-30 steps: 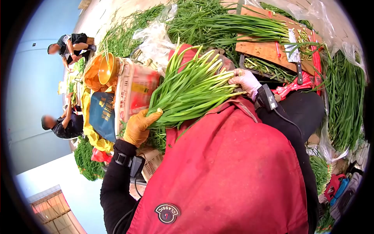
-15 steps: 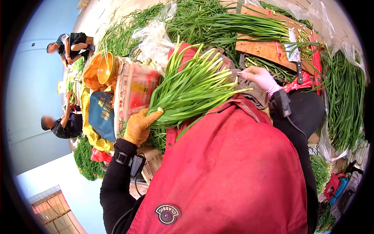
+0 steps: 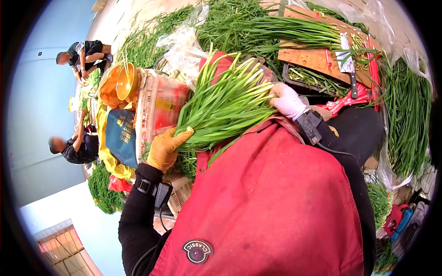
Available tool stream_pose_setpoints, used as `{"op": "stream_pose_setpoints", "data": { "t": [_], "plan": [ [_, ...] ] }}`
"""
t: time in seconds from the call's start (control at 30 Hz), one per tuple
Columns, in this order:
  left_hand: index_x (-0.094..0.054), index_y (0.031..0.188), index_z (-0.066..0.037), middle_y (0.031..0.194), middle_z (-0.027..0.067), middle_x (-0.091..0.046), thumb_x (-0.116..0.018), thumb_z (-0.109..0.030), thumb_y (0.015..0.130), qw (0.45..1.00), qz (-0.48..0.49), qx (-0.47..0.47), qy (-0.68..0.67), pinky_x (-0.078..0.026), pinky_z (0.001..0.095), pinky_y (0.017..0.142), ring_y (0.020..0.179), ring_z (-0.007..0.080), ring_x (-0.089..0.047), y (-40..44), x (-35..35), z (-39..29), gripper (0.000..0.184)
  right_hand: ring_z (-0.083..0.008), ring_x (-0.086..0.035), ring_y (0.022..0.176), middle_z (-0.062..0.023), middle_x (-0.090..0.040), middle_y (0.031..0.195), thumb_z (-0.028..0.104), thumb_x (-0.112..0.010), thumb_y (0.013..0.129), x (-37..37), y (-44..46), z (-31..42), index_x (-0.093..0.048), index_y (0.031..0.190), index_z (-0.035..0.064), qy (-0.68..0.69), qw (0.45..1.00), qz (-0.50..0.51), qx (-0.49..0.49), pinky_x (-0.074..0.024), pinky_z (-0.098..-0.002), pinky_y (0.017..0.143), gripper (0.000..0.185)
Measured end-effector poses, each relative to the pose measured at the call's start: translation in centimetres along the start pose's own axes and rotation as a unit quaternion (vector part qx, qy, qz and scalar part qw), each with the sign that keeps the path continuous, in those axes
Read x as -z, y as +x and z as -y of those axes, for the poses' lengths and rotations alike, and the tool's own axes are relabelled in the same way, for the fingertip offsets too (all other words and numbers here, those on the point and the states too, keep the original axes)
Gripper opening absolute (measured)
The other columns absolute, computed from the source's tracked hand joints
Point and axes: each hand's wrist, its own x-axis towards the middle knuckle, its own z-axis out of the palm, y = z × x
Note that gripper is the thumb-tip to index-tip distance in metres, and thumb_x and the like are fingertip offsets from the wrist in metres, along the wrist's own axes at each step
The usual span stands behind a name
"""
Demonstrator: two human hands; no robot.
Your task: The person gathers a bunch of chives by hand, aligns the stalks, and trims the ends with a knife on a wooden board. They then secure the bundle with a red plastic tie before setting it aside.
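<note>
While the left hand in an orange glove [image 3: 163, 149] keeps its fingers clamped on the leafy end of a loose bunch of long green stalks with pale tips [image 3: 223, 110], the right hand in a thin whitish-pink glove [image 3: 290, 101] has its fingers bent against those tips. From where I stand, I cannot tell whether the right fingers grip or merely touch. The bunch lies between both sets of fingers, just above a red cloth apron [image 3: 258, 193]. Beyond the right fingers, a brown wooden board [image 3: 299, 57] bears a broad steel knife with a black handle [image 3: 345, 60]. Beyond the left fingers stands a white-and-red slotted plastic crate [image 3: 161, 103]; farther off is a round orange-yellow bowl [image 3: 124, 85].
</note>
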Motion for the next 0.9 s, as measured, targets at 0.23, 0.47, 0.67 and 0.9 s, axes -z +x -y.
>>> {"op": "stream_pose_setpoints", "data": {
  "t": [0.23, 0.47, 0.67, 0.9],
  "plan": [
    [-0.061, 0.126, -0.026, 0.114, 0.0151, -0.064, -0.056, 0.011, 0.067, 1.0, -0.005, -0.009, 0.006, -0.052, 0.0417, 0.074, 0.088, 0.0356, -0.064, -0.3, -0.2, 0.3, 0.069, -0.0308, -0.067, 0.086, -0.017, -0.068, 0.087, 0.013, -0.065, 0.075, 7.5, -0.3, -3.8, -0.069, 0.089, 0.0065, -0.25, 0.936, 0.098, -0.225, -0.0528, -0.0404, 0.076, 0.016],
    [-0.062, 0.122, -0.019, 0.111, 0.0193, -0.064, -0.057, 0.013, 0.069, 1.0, 0.008, -0.01, 0.009, -0.052, 0.0407, 0.075, 0.09, 0.0381, -0.065, 0.1, 0.3, -0.2, 0.062, -0.0292, -0.063, 0.107, -0.0187, -0.066, 0.111, 0.03, -0.068, 0.082, 6.1, -0.8, 1.4, -0.063, 0.119, 0.0021, 0.073, 0.989, 0.09, -0.089, -0.0472, -0.0329, 0.095, 0.047],
    [-0.06, 0.127, -0.027, 0.115, 0.0159, -0.063, -0.055, 0.011, 0.067, 1.0, 0.01, -0.001, 0.017, -0.052, 0.0421, 0.074, 0.087, 0.0367, -0.064, -0.4, 0.0, 0.2, 0.071, -0.0299, -0.067, 0.088, -0.0165, -0.068, 0.088, 0.023, -0.074, 0.075, -0.4, 1.3, -1.8, -0.067, 0.095, 0.0031, 0.027, 0.993, 0.078, -0.083, -0.0512, -0.0351, 0.079, 0.029],
    [-0.062, 0.125, -0.027, 0.114, 0.0157, -0.063, -0.055, 0.011, 0.068, 1.0, -0.007, -0.008, -0.003, -0.052, 0.0421, 0.073, 0.086, 0.0364, -0.064, -0.3, -0.3, 0.3, 0.068, -0.026, -0.068, 0.073, -0.0143, -0.069, 0.078, 0.02, -0.068, 0.079, 6.4, 1.0, -5.3, -0.072, 0.081, 0.0087, -0.143, 0.973, 0.017, -0.18, -0.0529, -0.0356, 0.07, 0.012]
  ]
}}
